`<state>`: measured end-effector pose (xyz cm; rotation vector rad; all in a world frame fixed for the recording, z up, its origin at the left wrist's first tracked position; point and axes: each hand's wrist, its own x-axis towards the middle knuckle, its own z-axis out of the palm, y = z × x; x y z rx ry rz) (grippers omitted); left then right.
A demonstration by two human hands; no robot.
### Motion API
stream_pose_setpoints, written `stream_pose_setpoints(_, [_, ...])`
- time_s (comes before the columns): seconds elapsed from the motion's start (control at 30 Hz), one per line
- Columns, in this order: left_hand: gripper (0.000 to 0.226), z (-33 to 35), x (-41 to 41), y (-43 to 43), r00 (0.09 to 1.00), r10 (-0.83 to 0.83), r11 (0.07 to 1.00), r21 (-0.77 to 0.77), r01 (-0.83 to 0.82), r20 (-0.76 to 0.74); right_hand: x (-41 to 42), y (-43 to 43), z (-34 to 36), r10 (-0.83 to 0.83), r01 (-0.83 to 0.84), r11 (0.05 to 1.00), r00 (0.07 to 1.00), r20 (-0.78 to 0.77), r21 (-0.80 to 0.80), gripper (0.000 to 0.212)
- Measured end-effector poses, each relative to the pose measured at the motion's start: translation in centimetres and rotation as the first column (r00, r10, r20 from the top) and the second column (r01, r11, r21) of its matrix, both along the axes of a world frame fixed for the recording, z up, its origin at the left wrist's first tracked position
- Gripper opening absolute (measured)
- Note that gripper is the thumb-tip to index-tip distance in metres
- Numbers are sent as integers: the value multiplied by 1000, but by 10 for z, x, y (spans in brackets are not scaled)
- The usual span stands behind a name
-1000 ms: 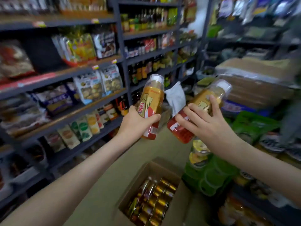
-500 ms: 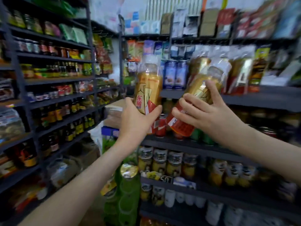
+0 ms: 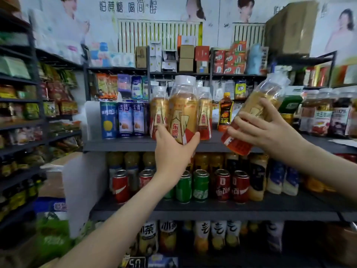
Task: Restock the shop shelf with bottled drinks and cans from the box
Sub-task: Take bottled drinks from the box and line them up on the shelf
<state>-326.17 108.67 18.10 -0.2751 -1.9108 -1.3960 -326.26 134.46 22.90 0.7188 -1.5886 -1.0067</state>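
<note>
left hand [image 3: 173, 151] holds upright bottle [image 3: 183, 111]; right hand [image 3: 270, 130] holds tilted bottle [image 3: 257, 111].

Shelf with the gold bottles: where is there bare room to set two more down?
Bare board shows right of the small orange bottle, toward the jars, partly hidden by the right hand. Crowded leftward: gold bottles pack against the blue cans.

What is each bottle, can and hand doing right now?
left hand, gripping the upright bottle.
upright bottle, capped, held at the shelf front.
right hand, gripping the tilted bottle.
tilted bottle, capped, top leaning right.
shelf bottles, capped, standing upright.
cans, standing upright on the lower shelf.
</note>
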Motion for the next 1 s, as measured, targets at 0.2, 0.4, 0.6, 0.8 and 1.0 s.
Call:
stream_pose_setpoints(0.2, [66, 9, -51, 29, 999, 6, 1000, -14, -6, -39, -67, 29, 8, -100, 98, 995, 992, 74, 36, 78])
stream_pose_setpoints(0.4, [73, 12, -86, 54, 995, 38, 998, 50, -34, -87, -121, 58, 8, -126, 125, 992, 991, 43, 20, 68])
stream_pose_setpoints(0.6, [72, 14, -109, 85, 994, 84, 994, 71, -79, -76, -173, 77, 8, -30, 29, 994, 999, 14, 108, 61])
stream_pose_setpoints(0.8, [78, 13, -123, 110, 967, 247, 966, 88, -242, -64, -226, 79, 10, 96, -103, 977, 994, 46, 187, 54])
stream_pose_setpoints(1.0, [86, 14, -127, 120, 945, 325, 942, 91, -321, -31, -241, 73, 14, 200, -235, 954, 962, 186, 184, 82])
